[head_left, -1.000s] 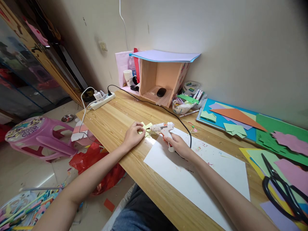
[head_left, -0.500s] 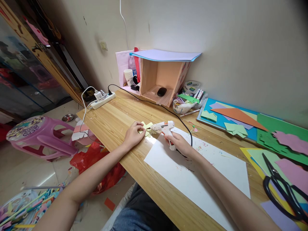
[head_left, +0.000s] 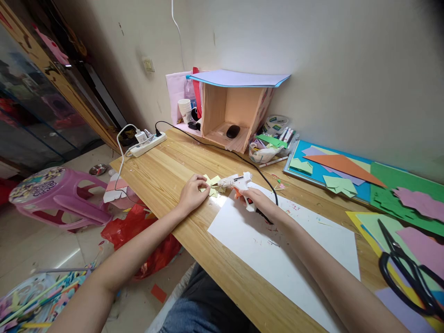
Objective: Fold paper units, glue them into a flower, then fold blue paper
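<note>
The pale yellow paper piece (head_left: 215,181), cut into petal-like strips, lay on the wooden bench (head_left: 187,159) just beyond the left edge of the large white sheet (head_left: 231,231). The left hand (head_left: 193,194) touched its left side with bent fingers; whether they pinched or only pressed it could not be told. The right hand (head_left: 262,201) gripped the white hot-glue gun (head_left: 240,181) by its handle, the nozzle directed at the piece's right side. This looked like glue application or lining up for it, and called for a steady paper piece and fingertips clear of the hot tip. The black cord (head_left: 243,159) ran back toward the power strip (head_left: 148,145). Farther out stood the open peach-colored box (head_left: 243,105) with a computer mouse (head_left: 232,132) inside, and black-handled scissors (head_left: 397,252) lay to the right. Compared with half a second earlier, the gun had rotated, its handle slanting more to the right, while the left hand had barely moved.
</note>
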The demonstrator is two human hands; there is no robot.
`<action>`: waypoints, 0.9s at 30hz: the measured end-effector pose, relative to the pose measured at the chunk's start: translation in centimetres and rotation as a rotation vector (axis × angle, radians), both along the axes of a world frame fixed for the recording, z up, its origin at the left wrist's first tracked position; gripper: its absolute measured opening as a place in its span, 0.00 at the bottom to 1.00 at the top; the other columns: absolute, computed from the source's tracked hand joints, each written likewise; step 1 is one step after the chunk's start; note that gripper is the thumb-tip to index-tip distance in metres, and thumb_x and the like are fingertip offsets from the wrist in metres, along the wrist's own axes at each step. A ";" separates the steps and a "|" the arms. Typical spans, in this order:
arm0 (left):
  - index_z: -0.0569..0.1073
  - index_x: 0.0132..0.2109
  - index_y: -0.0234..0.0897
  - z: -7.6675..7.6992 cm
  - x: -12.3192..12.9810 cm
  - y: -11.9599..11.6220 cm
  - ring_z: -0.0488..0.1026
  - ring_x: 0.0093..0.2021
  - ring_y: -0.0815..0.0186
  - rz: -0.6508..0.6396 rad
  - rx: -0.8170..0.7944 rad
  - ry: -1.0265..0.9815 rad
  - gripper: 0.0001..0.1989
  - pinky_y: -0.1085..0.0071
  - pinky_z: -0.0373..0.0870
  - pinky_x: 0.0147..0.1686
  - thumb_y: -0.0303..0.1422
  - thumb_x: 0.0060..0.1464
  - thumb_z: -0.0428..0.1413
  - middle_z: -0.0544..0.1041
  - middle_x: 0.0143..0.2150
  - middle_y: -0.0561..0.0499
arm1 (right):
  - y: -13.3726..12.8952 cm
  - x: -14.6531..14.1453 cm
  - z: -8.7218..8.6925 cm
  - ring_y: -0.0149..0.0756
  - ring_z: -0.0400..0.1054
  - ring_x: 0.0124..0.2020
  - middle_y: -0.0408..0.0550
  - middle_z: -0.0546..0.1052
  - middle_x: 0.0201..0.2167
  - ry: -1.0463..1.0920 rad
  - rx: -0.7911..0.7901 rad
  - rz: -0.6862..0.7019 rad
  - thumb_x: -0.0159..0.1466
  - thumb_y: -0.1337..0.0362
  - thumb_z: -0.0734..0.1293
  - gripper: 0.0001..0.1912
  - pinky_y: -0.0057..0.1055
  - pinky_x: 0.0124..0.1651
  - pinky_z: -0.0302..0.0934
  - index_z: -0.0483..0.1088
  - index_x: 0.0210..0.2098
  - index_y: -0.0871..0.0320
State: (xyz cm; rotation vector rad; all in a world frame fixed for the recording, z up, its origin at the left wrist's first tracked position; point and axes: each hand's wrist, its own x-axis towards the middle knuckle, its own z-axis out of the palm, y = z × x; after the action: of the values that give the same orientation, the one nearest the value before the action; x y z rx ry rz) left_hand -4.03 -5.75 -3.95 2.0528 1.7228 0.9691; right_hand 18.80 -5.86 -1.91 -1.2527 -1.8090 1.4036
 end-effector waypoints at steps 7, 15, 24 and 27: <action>0.74 0.27 0.38 0.1 0.0 0.0 0.70 0.43 0.64 0.000 -0.001 0.002 0.06 0.68 0.68 0.41 0.32 0.48 0.53 0.72 0.42 0.50 | -0.1 -0.1 0.4 0.33 0.57 0.26 0.43 0.65 0.21 -0.011 0.018 -0.024 0.59 0.59 0.52 0.18 0.28 0.31 0.52 0.63 0.17 0.58; 0.74 0.28 0.38 0.2 0.1 0.0 0.70 0.43 0.64 0.005 -0.001 0.014 0.07 0.68 0.68 0.42 0.32 0.49 0.53 0.72 0.42 0.50 | 0.0 -0.3 0.7 0.33 0.57 0.25 0.45 0.65 0.20 0.020 -0.049 -0.085 0.57 0.57 0.54 0.18 0.29 0.30 0.52 0.60 0.15 0.57; 0.74 0.29 0.39 0.3 0.1 -0.1 0.70 0.42 0.64 -0.007 0.001 0.014 0.06 0.67 0.68 0.41 0.33 0.50 0.53 0.72 0.42 0.49 | 0.5 0.8 -0.5 0.25 0.51 0.16 0.42 0.63 0.17 0.135 -0.261 -0.161 0.57 0.55 0.58 0.16 0.24 0.17 0.44 0.62 0.19 0.59; 0.74 0.28 0.39 0.3 0.1 -0.1 0.70 0.42 0.64 -0.008 0.003 0.022 0.06 0.67 0.68 0.40 0.33 0.49 0.54 0.71 0.42 0.50 | 0.4 1.0 -0.4 0.23 0.50 0.14 0.41 0.61 0.17 0.217 -0.327 -0.145 0.57 0.54 0.59 0.16 0.23 0.15 0.43 0.61 0.19 0.59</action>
State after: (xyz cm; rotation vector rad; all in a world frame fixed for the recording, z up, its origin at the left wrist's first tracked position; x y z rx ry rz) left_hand -3.96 -5.86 -3.69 2.0782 1.7241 0.9504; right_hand 19.83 -5.43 -2.27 -1.3010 -1.3552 1.7256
